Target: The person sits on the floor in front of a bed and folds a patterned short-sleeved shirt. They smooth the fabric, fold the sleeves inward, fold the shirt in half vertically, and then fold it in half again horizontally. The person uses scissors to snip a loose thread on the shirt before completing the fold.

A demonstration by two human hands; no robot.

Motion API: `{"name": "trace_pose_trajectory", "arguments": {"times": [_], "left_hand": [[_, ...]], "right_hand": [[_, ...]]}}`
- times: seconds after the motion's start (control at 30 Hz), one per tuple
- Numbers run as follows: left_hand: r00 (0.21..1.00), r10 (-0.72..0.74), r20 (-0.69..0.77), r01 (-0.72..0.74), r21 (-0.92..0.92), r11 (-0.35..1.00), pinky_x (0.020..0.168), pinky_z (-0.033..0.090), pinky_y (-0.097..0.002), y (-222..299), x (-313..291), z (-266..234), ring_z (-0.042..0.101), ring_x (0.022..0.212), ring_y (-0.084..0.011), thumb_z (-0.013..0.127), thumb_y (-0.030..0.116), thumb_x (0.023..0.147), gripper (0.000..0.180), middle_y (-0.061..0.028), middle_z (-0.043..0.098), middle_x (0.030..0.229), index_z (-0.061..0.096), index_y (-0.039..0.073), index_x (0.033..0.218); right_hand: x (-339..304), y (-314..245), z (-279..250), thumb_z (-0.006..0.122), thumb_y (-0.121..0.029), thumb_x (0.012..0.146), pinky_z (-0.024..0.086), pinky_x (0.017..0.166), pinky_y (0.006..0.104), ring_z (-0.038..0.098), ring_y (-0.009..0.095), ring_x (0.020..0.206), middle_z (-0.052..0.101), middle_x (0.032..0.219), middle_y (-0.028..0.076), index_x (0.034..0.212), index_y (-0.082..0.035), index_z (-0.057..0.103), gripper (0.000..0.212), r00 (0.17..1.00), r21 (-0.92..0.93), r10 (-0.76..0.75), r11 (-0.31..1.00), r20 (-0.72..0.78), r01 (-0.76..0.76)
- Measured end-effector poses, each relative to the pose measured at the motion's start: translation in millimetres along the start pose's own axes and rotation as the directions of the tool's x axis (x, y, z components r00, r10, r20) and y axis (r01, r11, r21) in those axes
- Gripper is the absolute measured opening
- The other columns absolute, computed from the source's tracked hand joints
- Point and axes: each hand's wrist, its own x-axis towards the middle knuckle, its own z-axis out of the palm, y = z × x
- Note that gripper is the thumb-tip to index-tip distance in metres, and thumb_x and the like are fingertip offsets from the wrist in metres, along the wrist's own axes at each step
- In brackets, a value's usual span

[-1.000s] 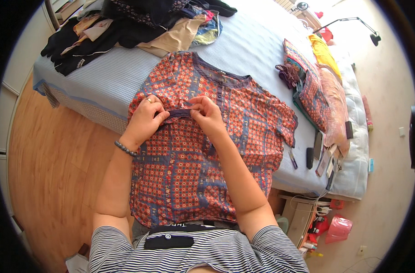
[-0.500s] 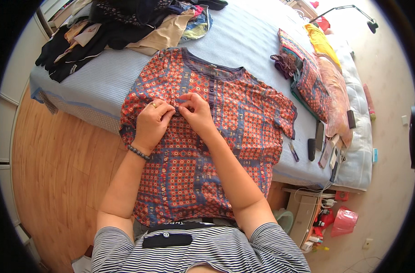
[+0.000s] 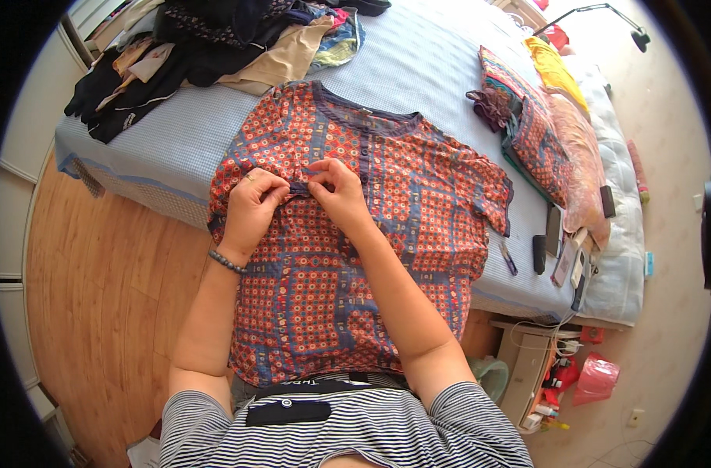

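Note:
A short-sleeved top with a red and blue patterned print lies spread over the bed's edge, its dark-trimmed neckline at the far side. Its near part hangs down toward my waist. My left hand pinches one end of a dark navy trim, which looks like the left sleeve's edge folded in over the front. At the other end of that short strip, my right hand pinches it between thumb and forefinger. The two hands are a small gap apart. The right sleeve lies flat on the bed.
A heap of clothes lies on the blue bedspread at the far left. Folded patterned fabric, a pillow, a pen and several small devices are at the right. A pink lampshade stands low beside a cabinet.
My left hand has moved slightly left, away from the right hand, so a stretch of dark trim now shows between them. The right hand keeps its pinch.

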Motion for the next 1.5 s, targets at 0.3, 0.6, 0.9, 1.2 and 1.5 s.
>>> {"name": "trace_pose_trajectory", "arguments": {"times": [0.3,0.6,0.9,1.2,1.5], "left_hand": [[0.977,0.209,-0.042,-0.184,0.333,0.925,0.066,0.048,-0.0332,13,-3,16,0.060,0.075,-0.0231,0.067,0.006,0.082,0.008,-0.0073,0.060,0.083,0.062,0.002,0.087],[1.000,-0.018,-0.020,0.020,0.094,0.995,0.064,0.047,-0.0305,3,2,7,0.058,0.071,-0.0147,0.060,0.005,0.088,0.006,-0.0062,0.058,0.079,0.060,-0.001,0.087],[0.997,0.077,-0.013,-0.075,0.128,0.989,0.069,0.050,-0.0314,-1,-3,5,0.061,0.079,-0.0214,0.068,-0.002,0.077,0.009,-0.0088,0.058,0.088,0.063,-0.001,0.086],[1.000,-0.016,0.010,0.015,0.102,0.995,0.064,0.048,-0.0257,8,0,4,0.059,0.071,-0.0126,0.067,0.002,0.082,0.004,-0.0031,0.060,0.080,0.063,0.000,0.084],[0.999,-0.031,0.017,0.030,0.014,0.999,0.062,0.047,-0.0307,-4,2,1,0.060,0.069,-0.0179,0.066,0.007,0.084,0.006,-0.0078,0.064,0.078,0.064,0.001,0.084]], "right_hand": [[1,4,4,0.064,-0.002,0.080,0.048,0.067,0.0282,0.064,0.014,0.075,0.067,0.078,0.007,0.104,0.000,0.058,0.024,1.000,0.044,0.003,0.999,-0.008,-0.002],[-2,-3,2,0.064,-0.001,0.080,0.048,0.068,0.0285,0.064,0.014,0.076,0.067,0.079,0.008,0.103,0.000,0.057,0.024,1.000,-0.015,0.008,1.000,-0.015,-0.008],[-2,0,2,0.063,0.000,0.081,0.049,0.069,0.0289,0.065,0.015,0.078,0.067,0.080,0.009,0.103,0.001,0.057,0.023,1.000,-0.009,-0.022,1.000,-0.019,0.022],[-3,1,3,0.063,0.001,0.081,0.049,0.070,0.0281,0.065,0.015,0.078,0.066,0.080,0.008,0.102,0.000,0.057,0.022,0.999,0.012,-0.031,0.999,-0.012,0.031],[-7,-2,3,0.063,0.003,0.081,0.049,0.070,0.0290,0.065,0.014,0.079,0.066,0.080,0.008,0.104,-0.001,0.056,0.024,0.999,-0.011,-0.034,0.999,-0.022,0.034]]}}
